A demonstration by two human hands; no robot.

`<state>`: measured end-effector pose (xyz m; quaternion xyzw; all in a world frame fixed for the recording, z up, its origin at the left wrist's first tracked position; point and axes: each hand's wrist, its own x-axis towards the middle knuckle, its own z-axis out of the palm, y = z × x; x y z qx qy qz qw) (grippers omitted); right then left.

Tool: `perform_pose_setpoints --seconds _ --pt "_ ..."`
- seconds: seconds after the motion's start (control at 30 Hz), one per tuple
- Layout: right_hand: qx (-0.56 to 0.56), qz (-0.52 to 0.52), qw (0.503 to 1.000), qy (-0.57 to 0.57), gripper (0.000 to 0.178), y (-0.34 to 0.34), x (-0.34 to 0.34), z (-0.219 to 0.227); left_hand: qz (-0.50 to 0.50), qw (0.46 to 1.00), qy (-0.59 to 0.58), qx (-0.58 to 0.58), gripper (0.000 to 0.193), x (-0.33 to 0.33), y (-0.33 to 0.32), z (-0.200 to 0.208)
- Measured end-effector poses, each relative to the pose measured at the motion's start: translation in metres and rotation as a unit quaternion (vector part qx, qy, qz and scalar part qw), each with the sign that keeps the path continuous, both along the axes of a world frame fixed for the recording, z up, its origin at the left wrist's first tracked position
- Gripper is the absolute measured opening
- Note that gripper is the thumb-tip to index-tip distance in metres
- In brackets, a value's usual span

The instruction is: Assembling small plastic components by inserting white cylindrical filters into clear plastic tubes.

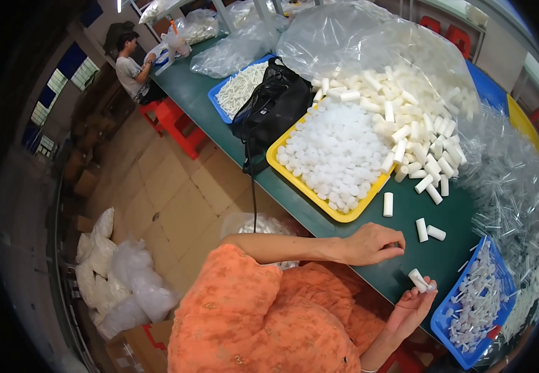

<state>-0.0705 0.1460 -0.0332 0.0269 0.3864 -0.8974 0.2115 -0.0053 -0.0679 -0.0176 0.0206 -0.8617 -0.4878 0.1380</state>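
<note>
Right hand [408,309], palm up, apparent pinch

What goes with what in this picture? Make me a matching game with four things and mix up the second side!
Things:
1. yellow tray
2. black mesh bundle
3. red stools
4. right hand

Where or how:
A. standing on the tiled floor
B. holding a white cylinder
C. lying between the yellow tray and a blue tray of thin white sticks
D. heaped with small white rounded pieces

Right pairs: 1-D, 2-C, 3-A, 4-B
</note>
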Motion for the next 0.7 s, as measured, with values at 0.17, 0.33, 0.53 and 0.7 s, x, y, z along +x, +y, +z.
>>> perform_pose_setpoints --seconds 0.17,0.33,0.53,0.7 --pt "-0.016 0.020 0.997 -0.071 0.029 -0.015 -0.027 0.000 0.056 0.990 0.060 -0.119 0.029 -0.024 0.008 -0.013" --pt "-0.041 0.030 0.996 -0.067 0.029 -0.012 -0.033 -0.007 -0.012 0.995 0.086 0.043 0.041 -0.033 0.027 0.007" --pt "0.034 0.010 0.999 -0.036 0.026 -0.025 -0.021 0.005 -0.078 0.992 0.059 0.077 0.024 -0.046 0.035 -0.007" --pt "0.059 0.023 0.995 -0.077 0.026 -0.024 -0.029 0.027 -0.130 0.981 -0.035 0.141 0.018 -0.049 0.027 -0.006"
